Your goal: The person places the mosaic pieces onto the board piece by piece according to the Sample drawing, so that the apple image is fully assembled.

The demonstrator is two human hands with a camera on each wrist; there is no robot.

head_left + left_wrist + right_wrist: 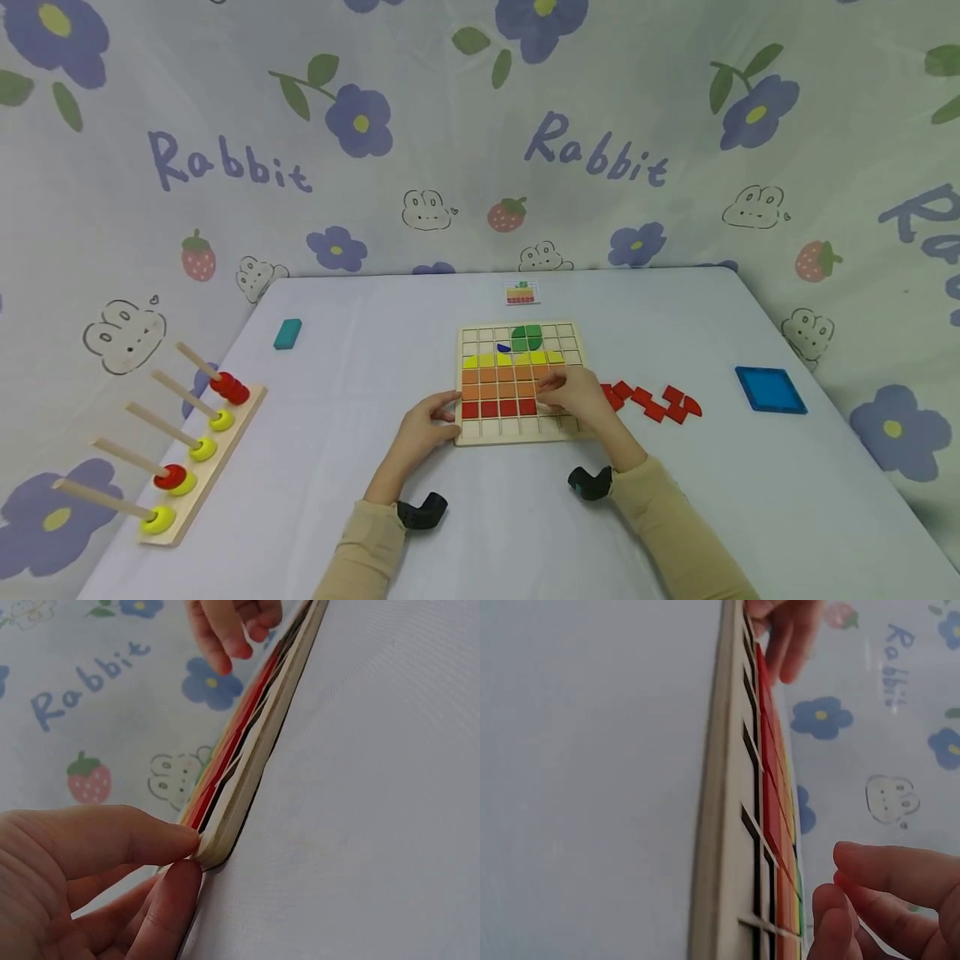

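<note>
A square wooden grid board (498,431) lies on the table with colored tiles set in its cells. My left hand (420,429) holds its near left corner; thumb and fingertip meet at the corner (214,851) in the left wrist view. Over the board's right part hovers my right hand (573,396), fingers bent and thumb close to them, with no tile showing between. Its fingertips are by the right end of a row of red tiles (489,408). Above that row lie orange tiles (487,382), yellow wavy tiles (532,358), a green shape (527,337) and a small blue piece (503,347).
Loose red tiles (655,412) lie right of the board. Farther right is a blue tray (772,408). A picture card (522,292) lies behind the board. On the left are a teal block (287,334) and a peg stand (217,467) with red and yellow rings.
</note>
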